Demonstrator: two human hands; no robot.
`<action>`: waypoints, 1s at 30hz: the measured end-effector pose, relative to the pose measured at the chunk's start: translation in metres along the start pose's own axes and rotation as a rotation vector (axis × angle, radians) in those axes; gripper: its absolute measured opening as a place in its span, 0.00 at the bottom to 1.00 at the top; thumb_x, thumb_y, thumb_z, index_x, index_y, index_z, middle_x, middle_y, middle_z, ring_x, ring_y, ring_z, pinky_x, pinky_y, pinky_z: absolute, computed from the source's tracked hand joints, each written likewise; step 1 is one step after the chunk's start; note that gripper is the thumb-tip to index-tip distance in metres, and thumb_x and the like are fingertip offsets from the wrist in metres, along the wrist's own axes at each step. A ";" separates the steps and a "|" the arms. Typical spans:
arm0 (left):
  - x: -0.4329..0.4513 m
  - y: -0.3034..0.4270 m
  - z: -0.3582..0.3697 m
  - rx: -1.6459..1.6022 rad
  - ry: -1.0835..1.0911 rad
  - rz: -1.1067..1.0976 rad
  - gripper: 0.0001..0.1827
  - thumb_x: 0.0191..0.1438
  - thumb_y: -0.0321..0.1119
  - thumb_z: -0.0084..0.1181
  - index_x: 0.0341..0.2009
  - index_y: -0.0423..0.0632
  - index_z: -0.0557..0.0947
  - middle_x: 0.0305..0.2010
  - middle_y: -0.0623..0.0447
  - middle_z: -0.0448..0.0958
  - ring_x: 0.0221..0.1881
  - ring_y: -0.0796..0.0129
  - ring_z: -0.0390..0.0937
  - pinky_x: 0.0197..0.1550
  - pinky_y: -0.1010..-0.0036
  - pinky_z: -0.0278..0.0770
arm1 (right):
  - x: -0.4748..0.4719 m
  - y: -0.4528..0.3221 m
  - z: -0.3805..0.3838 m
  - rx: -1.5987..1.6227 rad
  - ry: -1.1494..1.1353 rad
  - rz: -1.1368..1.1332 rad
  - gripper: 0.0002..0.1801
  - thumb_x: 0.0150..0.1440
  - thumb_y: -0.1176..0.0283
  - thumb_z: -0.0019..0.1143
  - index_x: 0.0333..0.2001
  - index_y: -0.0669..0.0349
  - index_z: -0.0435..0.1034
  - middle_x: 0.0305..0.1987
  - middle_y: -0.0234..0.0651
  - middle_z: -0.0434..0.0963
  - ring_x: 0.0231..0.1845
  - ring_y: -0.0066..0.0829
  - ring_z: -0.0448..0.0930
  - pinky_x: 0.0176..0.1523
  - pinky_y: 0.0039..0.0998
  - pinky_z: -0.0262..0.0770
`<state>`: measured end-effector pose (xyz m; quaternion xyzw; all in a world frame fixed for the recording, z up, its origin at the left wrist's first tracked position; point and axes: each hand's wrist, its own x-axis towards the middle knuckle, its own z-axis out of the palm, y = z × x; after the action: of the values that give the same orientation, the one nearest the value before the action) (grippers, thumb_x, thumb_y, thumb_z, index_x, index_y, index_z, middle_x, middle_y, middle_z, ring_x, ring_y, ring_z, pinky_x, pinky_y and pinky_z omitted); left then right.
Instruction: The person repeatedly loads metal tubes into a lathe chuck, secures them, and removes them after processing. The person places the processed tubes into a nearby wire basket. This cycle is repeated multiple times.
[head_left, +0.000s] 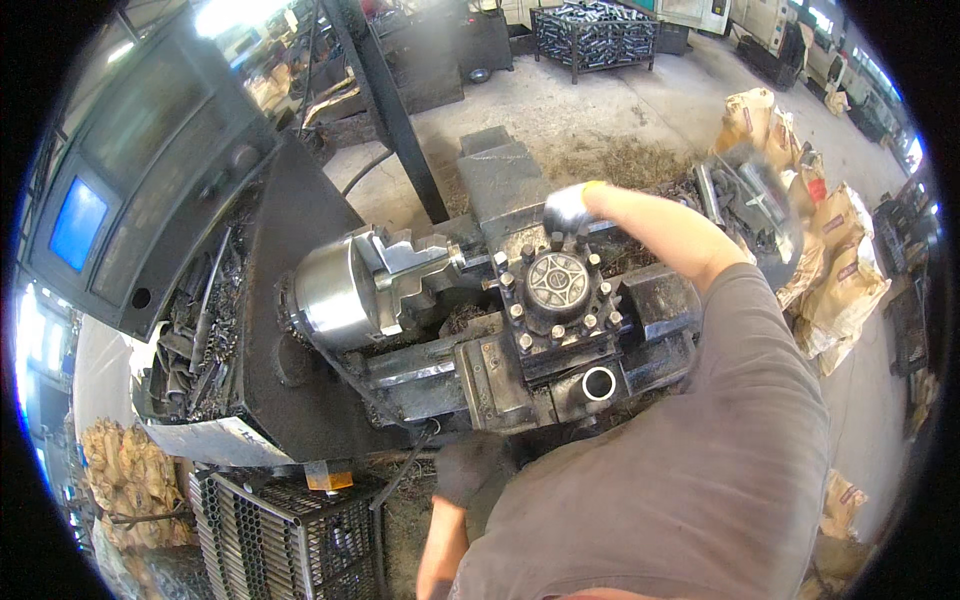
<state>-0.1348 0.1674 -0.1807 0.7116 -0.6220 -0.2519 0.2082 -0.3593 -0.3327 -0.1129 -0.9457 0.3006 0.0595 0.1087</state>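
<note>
My right hand (566, 212), in a dark glove with a pale cuff, reaches over to the far side of the lathe's square tool post (559, 281). The post carries several clamping bolts and a round embossed cap; its bulk hides my fingertips. To the left, a bright three-jaw chuck (334, 285) has stepped jaws, with a small metal piece (455, 256) at their outer end. My left hand (472, 463), dark-gloved, is low at the front of the lathe carriage (491, 386). What its fingers touch is hidden. A short metal tube (598, 384) stands upright on the carriage's near side.
Beside the headstock lies a chip-filled tray (187, 360). Below it stands a metal mesh crate (300, 540). A dark post (390, 112) rises behind the chuck. Paper sacks (836, 262) line the right, near a container of metal parts (750, 202). Beyond is a parts bin (596, 37).
</note>
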 end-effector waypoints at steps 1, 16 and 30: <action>0.028 0.020 -0.005 0.143 -0.245 -0.067 0.16 0.65 0.46 0.57 0.45 0.47 0.87 0.45 0.39 0.85 0.48 0.43 0.83 0.49 0.56 0.81 | 0.008 0.002 -0.001 0.013 -0.028 -0.011 0.11 0.52 0.70 0.58 0.35 0.63 0.83 0.38 0.54 0.85 0.39 0.53 0.86 0.47 0.45 0.84; 0.204 0.049 -0.098 0.545 0.544 0.414 0.42 0.52 0.43 0.69 0.71 0.53 0.70 0.75 0.40 0.63 0.77 0.40 0.56 0.79 0.41 0.49 | 0.087 -0.113 -0.036 0.050 -0.326 -0.299 0.24 0.50 0.51 0.75 0.38 0.62 0.85 0.36 0.42 0.88 0.31 0.39 0.84 0.38 0.43 0.79; 0.279 0.066 -0.101 0.624 0.492 0.418 0.36 0.47 0.47 0.69 0.62 0.54 0.77 0.67 0.39 0.69 0.72 0.40 0.61 0.76 0.39 0.51 | 0.119 -0.081 0.019 0.768 -0.635 -0.230 0.18 0.69 0.65 0.53 0.52 0.65 0.82 0.56 0.46 0.85 0.48 0.34 0.85 0.58 0.37 0.77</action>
<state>-0.0960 -0.1196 -0.0891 0.6382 -0.7305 0.1721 0.1718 -0.2161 -0.3300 -0.1385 -0.7999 0.1472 0.2167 0.5400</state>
